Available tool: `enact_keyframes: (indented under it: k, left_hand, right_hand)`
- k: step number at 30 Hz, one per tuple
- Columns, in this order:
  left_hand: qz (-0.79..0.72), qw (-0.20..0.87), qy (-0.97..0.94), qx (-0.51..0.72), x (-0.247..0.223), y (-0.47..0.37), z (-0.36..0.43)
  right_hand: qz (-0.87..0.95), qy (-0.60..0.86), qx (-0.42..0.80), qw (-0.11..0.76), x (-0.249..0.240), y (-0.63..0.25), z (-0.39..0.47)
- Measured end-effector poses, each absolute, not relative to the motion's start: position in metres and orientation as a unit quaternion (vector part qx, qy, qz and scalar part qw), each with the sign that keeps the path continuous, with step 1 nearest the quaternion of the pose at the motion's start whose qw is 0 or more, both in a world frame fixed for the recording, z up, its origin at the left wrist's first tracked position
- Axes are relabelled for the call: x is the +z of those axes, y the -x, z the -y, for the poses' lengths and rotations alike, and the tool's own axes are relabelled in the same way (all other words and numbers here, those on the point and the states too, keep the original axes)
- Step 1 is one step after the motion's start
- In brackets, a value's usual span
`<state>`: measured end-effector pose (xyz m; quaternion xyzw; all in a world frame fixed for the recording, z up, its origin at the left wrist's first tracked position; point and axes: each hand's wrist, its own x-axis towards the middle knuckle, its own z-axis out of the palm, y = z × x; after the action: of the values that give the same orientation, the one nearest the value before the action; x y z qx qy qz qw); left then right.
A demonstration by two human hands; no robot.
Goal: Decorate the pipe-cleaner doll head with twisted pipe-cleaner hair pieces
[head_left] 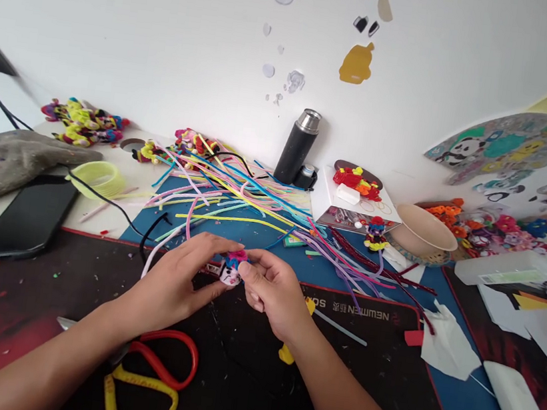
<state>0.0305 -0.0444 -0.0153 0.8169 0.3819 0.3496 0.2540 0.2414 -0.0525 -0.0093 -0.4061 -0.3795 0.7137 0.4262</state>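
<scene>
A small doll head (229,275) with a white face and a blue and pink top is held between both hands above the dark mat. My left hand (180,280) has its thumb and fingers closed around its left side. My right hand (272,289) pinches its right side, thumb in front and fingers curled. Under my left forearm lie scissors (190,355) with one red and one yellow handle. Partly behind my right wrist is a yellow object (287,354).
Many coloured pipe cleaners (235,193) spread across the table's middle. Behind them stands a black thermos (298,148). A phone (27,219) lies left; a beige bowl (424,231) and a small finished doll (376,235) are at the right.
</scene>
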Motion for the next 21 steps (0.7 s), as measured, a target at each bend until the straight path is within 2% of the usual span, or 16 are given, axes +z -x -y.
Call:
enact_keyframes:
  k: [5,11,15,21]
  left_hand:
    - [-0.432,0.375,-0.730,0.374,-0.017,-0.027,0.042]
    - [-0.409,0.541,-0.592,0.436,-0.015,-0.025,0.036]
    - [-0.404,0.568,-0.569,0.436,-0.016,-0.025,0.034]
    - [-0.402,0.552,-0.586,0.436,-0.013,-0.025,0.033]
  right_hand:
    - [0.367,0.397,0.723,0.430,-0.006,-0.244,0.052]
    - [0.369,0.388,0.722,0.439,-0.003,-0.246,0.053]
    - [0.363,0.389,0.724,0.439,-0.002,-0.246,0.053]
    - [0.358,0.387,0.731,0.434,0.001,-0.245,0.053]
